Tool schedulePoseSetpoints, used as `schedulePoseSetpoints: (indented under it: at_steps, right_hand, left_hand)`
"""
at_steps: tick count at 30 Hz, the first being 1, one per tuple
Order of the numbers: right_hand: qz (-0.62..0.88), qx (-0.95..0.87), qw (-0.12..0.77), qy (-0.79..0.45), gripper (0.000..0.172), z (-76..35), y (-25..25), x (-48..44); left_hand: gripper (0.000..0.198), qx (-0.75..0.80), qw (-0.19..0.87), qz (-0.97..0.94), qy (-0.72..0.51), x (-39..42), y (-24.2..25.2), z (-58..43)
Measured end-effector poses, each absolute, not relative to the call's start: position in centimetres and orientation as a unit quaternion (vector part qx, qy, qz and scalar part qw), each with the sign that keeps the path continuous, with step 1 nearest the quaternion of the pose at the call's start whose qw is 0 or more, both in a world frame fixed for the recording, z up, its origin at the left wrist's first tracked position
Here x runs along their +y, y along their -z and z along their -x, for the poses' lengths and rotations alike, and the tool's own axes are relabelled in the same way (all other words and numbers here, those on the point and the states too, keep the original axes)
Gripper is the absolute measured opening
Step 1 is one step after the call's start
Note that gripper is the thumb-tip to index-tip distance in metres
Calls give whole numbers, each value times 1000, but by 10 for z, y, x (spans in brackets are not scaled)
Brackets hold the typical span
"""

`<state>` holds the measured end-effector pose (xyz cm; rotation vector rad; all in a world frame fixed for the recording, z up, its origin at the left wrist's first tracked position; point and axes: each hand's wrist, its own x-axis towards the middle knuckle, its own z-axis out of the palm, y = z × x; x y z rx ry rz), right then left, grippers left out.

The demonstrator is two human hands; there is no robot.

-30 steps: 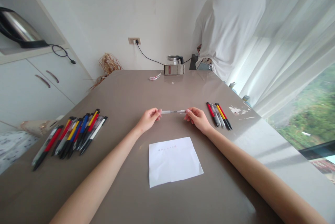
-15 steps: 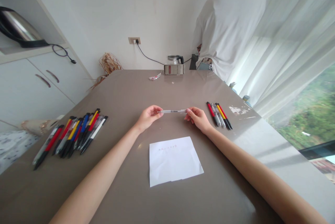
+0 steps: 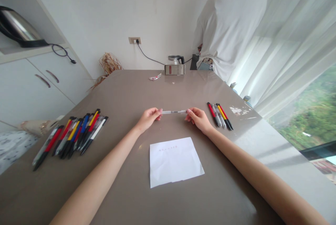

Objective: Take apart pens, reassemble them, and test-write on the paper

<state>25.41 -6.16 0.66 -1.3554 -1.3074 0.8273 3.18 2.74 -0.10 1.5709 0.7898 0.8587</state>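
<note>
Both my hands hold one clear pen [image 3: 173,112] level above the table [image 3: 126,190]. My left hand [image 3: 150,117] pinches its left end between thumb and fingers. At the other end, the fingertips of my right hand [image 3: 196,117] close on it. Nearer to me lies a white sheet of paper [image 3: 175,165] with a faint line of writing. Several pens [image 3: 223,116], red, clear and yellow with black, lie side by side just right of my right hand. A larger heap of mixed pens [image 3: 75,135] is spread out to the left.
A glass pot [image 3: 173,59] sits on a boxy metallic base [image 3: 175,70] at the far edge, with a small wrapper [image 3: 155,77] beside it. A person in a white shirt [image 3: 231,35] is at the far right. An electric kettle [image 3: 22,28] is on the left shelf.
The fingers of my left hand have shifted and drawn together on the pen's left end. My right hand and the pen stay nearly in place.
</note>
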Motion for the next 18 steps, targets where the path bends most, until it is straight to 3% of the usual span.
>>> schedulePoseSetpoints:
  at_steps: [7, 12, 18]
  right_hand:
    - [565, -541, 516, -349, 37, -254, -7, -62]
    - [561, -543, 517, -350, 36, -255, -7, -62]
    - [563, -543, 515, -351, 38, -254, -8, -62]
  left_hand:
    - [41, 283, 571, -669, -381, 20, -9, -31]
    - [29, 283, 558, -683, -377, 21, -6, -31]
    - [28, 298, 563, -670, -382, 24, -3, -31]
